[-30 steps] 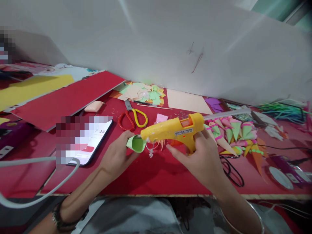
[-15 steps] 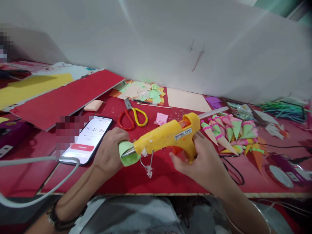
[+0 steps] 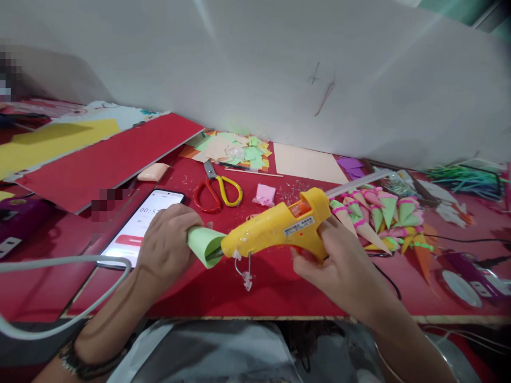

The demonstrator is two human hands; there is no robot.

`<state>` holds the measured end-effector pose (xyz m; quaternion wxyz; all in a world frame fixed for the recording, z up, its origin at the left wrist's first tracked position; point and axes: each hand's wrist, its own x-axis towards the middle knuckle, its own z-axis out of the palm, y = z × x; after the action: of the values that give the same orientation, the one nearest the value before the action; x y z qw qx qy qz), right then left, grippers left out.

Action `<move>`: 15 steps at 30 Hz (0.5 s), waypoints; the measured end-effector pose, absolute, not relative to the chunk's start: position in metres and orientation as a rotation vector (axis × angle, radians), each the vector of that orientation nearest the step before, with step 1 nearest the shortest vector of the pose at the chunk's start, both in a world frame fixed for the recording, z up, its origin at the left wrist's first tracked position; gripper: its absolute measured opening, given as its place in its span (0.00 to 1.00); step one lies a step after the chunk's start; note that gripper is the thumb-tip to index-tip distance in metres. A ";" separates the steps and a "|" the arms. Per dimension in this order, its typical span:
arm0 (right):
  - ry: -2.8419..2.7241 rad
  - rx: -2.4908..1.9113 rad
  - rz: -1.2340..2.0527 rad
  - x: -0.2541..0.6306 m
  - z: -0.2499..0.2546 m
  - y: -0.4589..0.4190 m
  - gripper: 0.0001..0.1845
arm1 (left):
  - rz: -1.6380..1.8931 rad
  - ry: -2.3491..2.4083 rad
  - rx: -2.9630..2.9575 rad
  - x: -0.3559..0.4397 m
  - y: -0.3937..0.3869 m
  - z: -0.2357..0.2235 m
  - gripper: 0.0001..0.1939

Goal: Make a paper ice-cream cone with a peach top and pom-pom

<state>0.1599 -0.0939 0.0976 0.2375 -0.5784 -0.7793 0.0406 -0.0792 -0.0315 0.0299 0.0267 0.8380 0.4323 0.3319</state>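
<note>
- The glue gun is held above the worktop, on the person's side of the scissors and reaching to their right.
- Its long axis slants down from the rear at upper right; the nozzle points left, into the mouth of the cone.
- The gun is yellow with whitish smears, a white label and a red dot; a clear glue stick juts from the back, and a clotted wire stand hangs underneath.
- The cone, rolled pale green paper, sits nearer the person than the scissors, mouth facing right and slightly down, narrow end hidden.
- The left hand grasps the cone.
- The right hand grips the gun's handle.
</note>
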 end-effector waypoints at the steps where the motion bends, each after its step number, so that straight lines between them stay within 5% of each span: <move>1: -2.142 -1.600 0.097 0.161 0.098 -0.094 0.11 | 1.008 1.345 2.595 -0.079 -0.032 0.031 0.06; 15: -2.162 -1.621 -0.065 0.161 0.097 -0.096 0.15 | 1.276 1.174 2.648 -0.075 -0.027 0.027 0.07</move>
<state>0.1615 -0.0960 0.0966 0.2178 -0.5853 -0.7807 -0.0236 -0.0745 -0.0272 0.0268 -0.0119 0.8365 0.3709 0.4032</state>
